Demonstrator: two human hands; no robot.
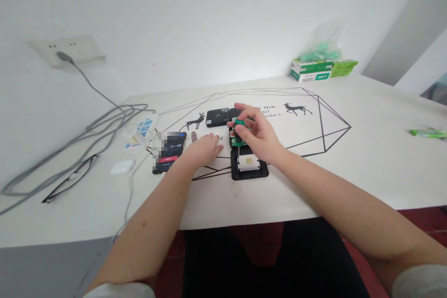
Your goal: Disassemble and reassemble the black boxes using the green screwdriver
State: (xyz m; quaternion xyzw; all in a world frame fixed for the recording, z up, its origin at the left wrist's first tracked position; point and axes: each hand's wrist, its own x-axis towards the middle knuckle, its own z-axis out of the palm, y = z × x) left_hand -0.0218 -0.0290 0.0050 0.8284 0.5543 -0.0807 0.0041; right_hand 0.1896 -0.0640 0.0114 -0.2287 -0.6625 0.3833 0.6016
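My right hand is closed around a small green-handled screwdriver, held upright with its tip down on a black opened device lying on the white table. Inside the device a pale board with a small gold square shows. My left hand rests on the table just left of the device, fingers loosely curled and pointing toward it; I cannot make out anything in it. A second black square piece lies just behind the hands.
A phone with a lit screen lies left of my left hand. Further left are a white earbud case, glasses, grey cables and a wall socket. Green-and-white boxes with a plastic bag stand at the back right. A green packet lies far right.
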